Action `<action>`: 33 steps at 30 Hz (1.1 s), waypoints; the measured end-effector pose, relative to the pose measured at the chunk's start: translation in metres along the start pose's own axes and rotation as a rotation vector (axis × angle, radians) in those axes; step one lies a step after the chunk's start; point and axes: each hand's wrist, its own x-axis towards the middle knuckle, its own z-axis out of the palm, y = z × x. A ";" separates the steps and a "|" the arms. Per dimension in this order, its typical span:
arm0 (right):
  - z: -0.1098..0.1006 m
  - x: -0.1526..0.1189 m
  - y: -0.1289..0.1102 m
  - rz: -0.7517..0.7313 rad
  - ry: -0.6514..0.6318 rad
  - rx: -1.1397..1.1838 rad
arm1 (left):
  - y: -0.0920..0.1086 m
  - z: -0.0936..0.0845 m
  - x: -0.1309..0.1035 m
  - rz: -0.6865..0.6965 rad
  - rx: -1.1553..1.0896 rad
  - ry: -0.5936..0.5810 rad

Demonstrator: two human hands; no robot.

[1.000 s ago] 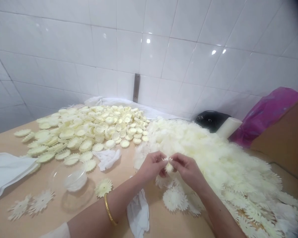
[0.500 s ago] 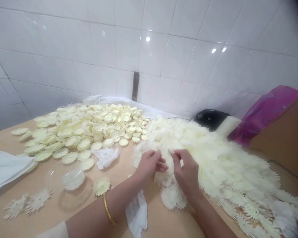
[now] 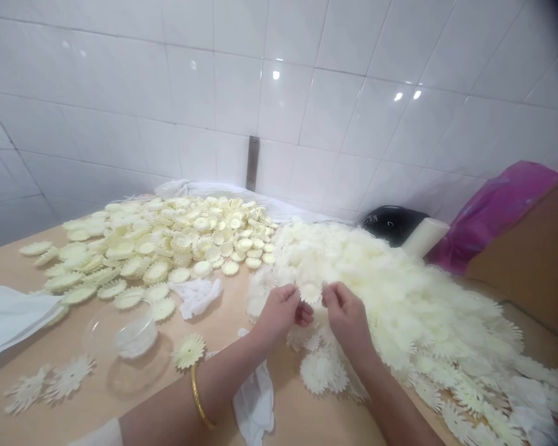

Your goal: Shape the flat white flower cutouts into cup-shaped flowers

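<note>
- The left hand [image 3: 283,311] and the right hand [image 3: 346,316] are close together in the middle of the frame, a bit below the center.
- Both hands pinch one small pale flower piece [image 3: 309,292] between their fingertips. It sits just above the two hands, at the near edge of the big pile.
- The left wrist wears a gold bangle [image 3: 199,397], low in the frame.
- A big fluffy pile of white flower pieces [image 3: 400,297] fills the right side and runs down to the lower right corner.
- A pile of yellowish round flower cups [image 3: 167,244] lies in the left middle of the frame.
- A clear bowl [image 3: 132,334] stands at the lower left, with a single flower [image 3: 189,350] just beside it.
- A white cloth [image 3: 255,402] lies under the left arm, at the bottom center.
- Everything rests on a tan table [image 3: 97,402].
- A pink bag [image 3: 493,210] and a black thing [image 3: 393,224] sit at the right, by the white tiled wall [image 3: 279,93].
</note>
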 end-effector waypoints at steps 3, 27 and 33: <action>-0.001 0.000 -0.003 0.018 -0.105 0.068 | -0.003 0.000 0.001 0.080 0.159 0.028; -0.002 0.001 -0.001 0.176 -0.103 0.568 | 0.005 0.001 -0.010 0.667 0.615 0.106; -0.004 0.005 -0.002 0.336 -0.122 0.927 | 0.002 0.010 -0.018 0.615 0.591 0.042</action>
